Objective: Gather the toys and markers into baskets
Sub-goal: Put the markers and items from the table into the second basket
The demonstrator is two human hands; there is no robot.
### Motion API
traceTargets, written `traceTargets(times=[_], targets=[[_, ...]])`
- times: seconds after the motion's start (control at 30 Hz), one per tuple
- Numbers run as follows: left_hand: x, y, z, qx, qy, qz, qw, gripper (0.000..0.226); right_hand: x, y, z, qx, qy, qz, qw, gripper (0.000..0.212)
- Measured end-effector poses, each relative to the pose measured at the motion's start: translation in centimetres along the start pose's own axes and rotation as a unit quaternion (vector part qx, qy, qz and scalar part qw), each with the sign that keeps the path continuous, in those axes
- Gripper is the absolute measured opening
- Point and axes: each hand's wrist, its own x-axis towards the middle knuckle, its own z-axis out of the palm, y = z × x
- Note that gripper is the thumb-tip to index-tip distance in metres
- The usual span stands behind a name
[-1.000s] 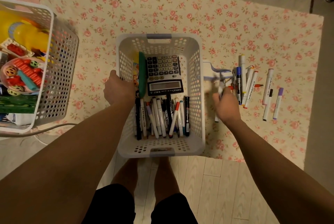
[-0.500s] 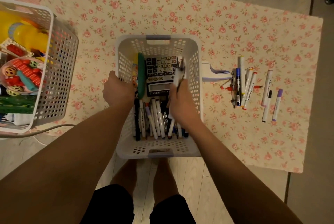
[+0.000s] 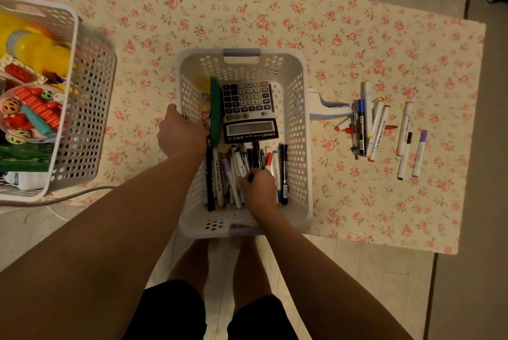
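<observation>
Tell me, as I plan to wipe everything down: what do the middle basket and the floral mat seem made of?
Basket: likely white moulded plastic, matte; regular holes and a smooth rounded rim. Mat: probably thin printed fabric, matte; it lies flat with a rough-cut edge, though vinyl is possible.

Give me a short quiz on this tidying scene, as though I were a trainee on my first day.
1. True or false: the right hand is out over the loose markers on the floral mat.
2. What does the left hand grip? A) the left rim of the white basket B) a cup C) one of the loose markers
3. Fill in: the loose markers lie to the ____ of the white basket.
Key: 1 false: it is down inside the white basket, fingers curled round a dark marker. 2 A. 3 right.
</observation>
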Motion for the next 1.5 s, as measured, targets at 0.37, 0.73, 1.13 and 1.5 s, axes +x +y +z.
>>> traceTargets(times=[0.37,0.73,1.13,1.5], targets=[[-0.5,0.4,-1.3,-0.009,-0.072,-0.03,0.997,0.046,-3.2,-4.4,-7.2,-0.015,0.221,-0.09,0.971,0.034],[-5.1,1.9,1.1,-0.067,-0.051,-0.119,0.989,0.045,-0.4,2.7,-21.1,-0.048,0.306,-0.017,0.951,0.028],[-6.0,4.1,3.3,0.001,0.014,-0.134,0.991,0.028,7.7,8.8,-27.4,-0.102,0.157,0.029,0.982,0.018],[-5.7,3.5,3.4,0.006,0.023,-0.106,0.994,0.029,11.9,8.4,-24.9,-0.08,0.149,0.063,0.984,0.02]])
